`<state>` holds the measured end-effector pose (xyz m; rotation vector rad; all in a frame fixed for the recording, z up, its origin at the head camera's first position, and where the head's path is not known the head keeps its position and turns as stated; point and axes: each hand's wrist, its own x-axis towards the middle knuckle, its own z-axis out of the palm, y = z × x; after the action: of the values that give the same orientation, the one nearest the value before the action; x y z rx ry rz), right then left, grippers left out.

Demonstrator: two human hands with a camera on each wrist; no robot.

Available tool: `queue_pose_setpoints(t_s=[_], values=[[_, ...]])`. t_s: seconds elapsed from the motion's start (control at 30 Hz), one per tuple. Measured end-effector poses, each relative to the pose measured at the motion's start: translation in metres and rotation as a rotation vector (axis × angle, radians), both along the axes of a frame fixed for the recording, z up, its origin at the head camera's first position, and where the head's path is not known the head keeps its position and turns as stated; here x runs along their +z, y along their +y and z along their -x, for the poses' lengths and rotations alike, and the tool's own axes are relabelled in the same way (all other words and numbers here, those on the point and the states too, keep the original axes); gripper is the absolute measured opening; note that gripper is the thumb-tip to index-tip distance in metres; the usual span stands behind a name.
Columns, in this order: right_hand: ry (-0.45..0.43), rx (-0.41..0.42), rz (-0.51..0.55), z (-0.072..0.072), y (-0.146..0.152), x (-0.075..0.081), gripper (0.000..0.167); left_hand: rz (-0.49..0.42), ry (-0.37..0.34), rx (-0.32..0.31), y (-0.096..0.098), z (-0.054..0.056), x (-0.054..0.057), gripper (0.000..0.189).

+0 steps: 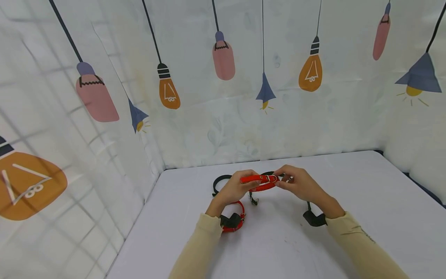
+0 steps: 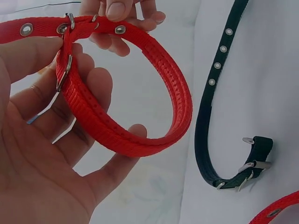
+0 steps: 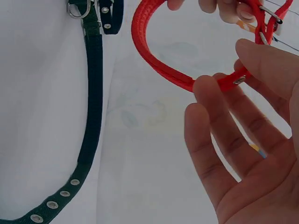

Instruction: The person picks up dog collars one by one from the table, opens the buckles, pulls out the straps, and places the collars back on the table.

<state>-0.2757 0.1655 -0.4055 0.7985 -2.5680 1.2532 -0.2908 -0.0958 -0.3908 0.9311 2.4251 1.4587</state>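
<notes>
A red collar (image 1: 256, 179) with a metal buckle and eyelets is held up over the table between both hands, bent into a loop. Beside the buckle my left hand (image 1: 234, 189) pinches the strap; in the left wrist view, its fingers (image 2: 126, 156) also support the loop from below. My right hand (image 1: 301, 184) holds the strap between thumb and fingers by an eyelet, as the right wrist view shows. The end of the strap passes through the buckle.
Another red collar (image 1: 242, 213) lies on the white table (image 1: 278, 248) by my left wrist. Dark green collars (image 2: 202, 144) with eyelets and metal buckles lie farther back, partly hidden by my hands. A lamp-patterned cloth wall (image 1: 195, 135) stands behind the table.
</notes>
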Motion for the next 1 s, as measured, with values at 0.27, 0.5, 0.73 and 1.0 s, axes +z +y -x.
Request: queue_pose_setpoints(t_s=[0.27, 0.5, 0.73, 1.0], values=[[0.136, -0.029, -0.023, -0.004, -0.002, 0.004, 0.023, -0.055, 0.009, -0.045, -0.005, 0.001, 0.003, 0.018], [0.140, -0.059, -0.043, -0.005, 0.003, 0.010, 0.024, -0.125, -0.043, -0.056, -0.007, 0.001, 0.007, 0.016], [0.090, -0.113, -0.031, -0.004, 0.012, 0.012, 0.024, -0.214, -0.070, -0.073, -0.015, 0.002, 0.009, 0.015], [0.068, -0.073, -0.044, -0.002, 0.012, 0.012, 0.024, -0.201, -0.062, -0.067, -0.014, 0.002, 0.009, 0.014]])
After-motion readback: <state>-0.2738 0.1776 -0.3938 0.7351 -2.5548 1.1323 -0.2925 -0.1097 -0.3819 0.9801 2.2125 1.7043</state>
